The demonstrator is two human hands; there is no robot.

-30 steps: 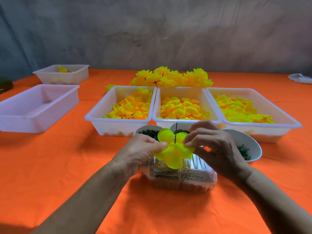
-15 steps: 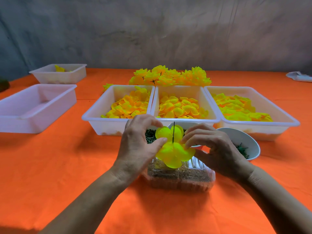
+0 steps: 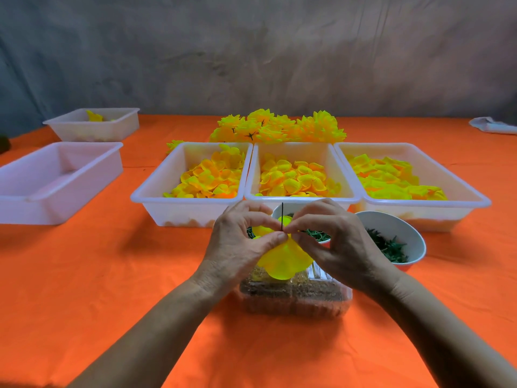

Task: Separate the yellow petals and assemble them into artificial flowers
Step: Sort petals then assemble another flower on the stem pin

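A yellow petal piece (image 3: 284,261) sits on a thin dark stem (image 3: 282,212) that pokes up between my hands. My left hand (image 3: 237,245) and my right hand (image 3: 333,242) both pinch the petal piece at its centre around the stem, fingertips meeting. Three white trays behind hold loose yellow petals: left tray (image 3: 156,193), middle tray (image 3: 303,198), right tray (image 3: 458,189). Finished yellow flowers (image 3: 277,127) lie in a pile behind the trays.
A clear plastic box (image 3: 293,299) with brownish bits lies under my hands. Two white bowls (image 3: 402,229) of green parts stand just beyond. An empty white tray (image 3: 56,175) and a smaller tray (image 3: 92,126) are at the left on the orange cloth (image 3: 112,275).
Both hands have closed in on the petal's centre, now pinching at the stem. The petal piece is more covered by my fingers than before.
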